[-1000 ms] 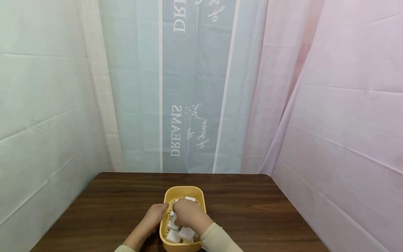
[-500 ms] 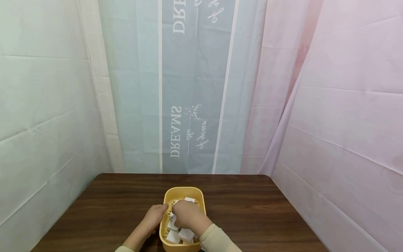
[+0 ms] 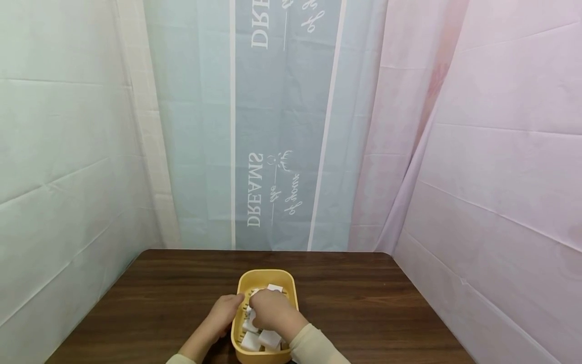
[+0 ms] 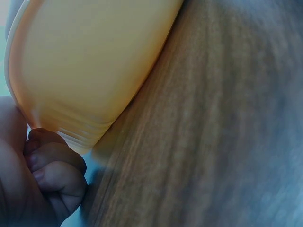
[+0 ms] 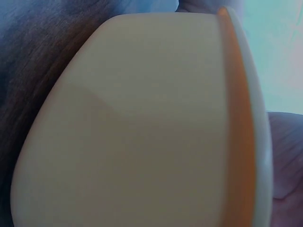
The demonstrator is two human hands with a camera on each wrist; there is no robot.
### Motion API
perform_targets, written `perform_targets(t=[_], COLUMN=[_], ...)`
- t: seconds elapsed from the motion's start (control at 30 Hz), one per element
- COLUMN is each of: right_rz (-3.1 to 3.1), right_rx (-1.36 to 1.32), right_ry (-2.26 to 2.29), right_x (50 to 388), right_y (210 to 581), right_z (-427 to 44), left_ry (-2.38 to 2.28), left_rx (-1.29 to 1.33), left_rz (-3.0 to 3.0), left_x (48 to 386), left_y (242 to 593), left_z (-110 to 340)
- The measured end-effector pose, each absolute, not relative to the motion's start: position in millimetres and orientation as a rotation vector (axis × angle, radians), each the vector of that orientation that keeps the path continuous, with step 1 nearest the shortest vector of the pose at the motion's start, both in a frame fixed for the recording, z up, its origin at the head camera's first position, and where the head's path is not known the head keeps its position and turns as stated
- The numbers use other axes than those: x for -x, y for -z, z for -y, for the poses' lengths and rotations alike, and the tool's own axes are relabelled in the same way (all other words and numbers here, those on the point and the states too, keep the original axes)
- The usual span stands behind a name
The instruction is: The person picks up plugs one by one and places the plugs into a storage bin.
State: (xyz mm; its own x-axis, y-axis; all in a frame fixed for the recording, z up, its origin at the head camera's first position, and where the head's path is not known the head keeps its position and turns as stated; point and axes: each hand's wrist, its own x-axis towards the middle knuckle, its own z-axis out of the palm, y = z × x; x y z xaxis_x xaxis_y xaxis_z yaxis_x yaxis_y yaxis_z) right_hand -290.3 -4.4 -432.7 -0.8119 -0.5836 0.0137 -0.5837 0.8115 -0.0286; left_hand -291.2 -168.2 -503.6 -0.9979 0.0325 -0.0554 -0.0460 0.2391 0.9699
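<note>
A yellow plastic basket [image 3: 268, 276] with a slotted bottom stands near the front of the table in the head view. Inside it lie several white blocks [image 3: 270, 338]. My left hand [image 3: 225, 309] grips the basket's left side, thumb at the rim; in the left wrist view its fingers [image 4: 59, 177] are curled beside the basket wall [image 4: 94, 56]. My right hand [image 3: 273, 309] reaches over the right rim into the basket, bent down among the blocks. Its fingertips are hidden, so whether they pinch a block does not show. The right wrist view is mostly basket wall [image 5: 128, 118].
The dark wood-grain table [image 3: 364, 303] extends around the basket. Behind it hangs a blue-grey curtain [image 3: 273, 126] with mirrored lettering. Pale sheets stand as walls at the left [image 3: 68, 151] and right [image 3: 509, 151].
</note>
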Motion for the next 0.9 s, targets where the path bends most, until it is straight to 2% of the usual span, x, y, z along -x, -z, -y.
perform_targets(t=[0.63, 0.9], right_rz=[2.844, 2.754], right_rx=[-1.043, -1.08], right_ry=[-0.346, -0.359], right_x=[288, 286], right_y=[437, 438], right_z=[-15, -25], left_ry=[-1.861, -1.739], left_rx=[0.151, 0.083], left_rz=[-2.595, -2.885], left_x=[295, 294], left_y=[508, 497], left_z=[178, 183])
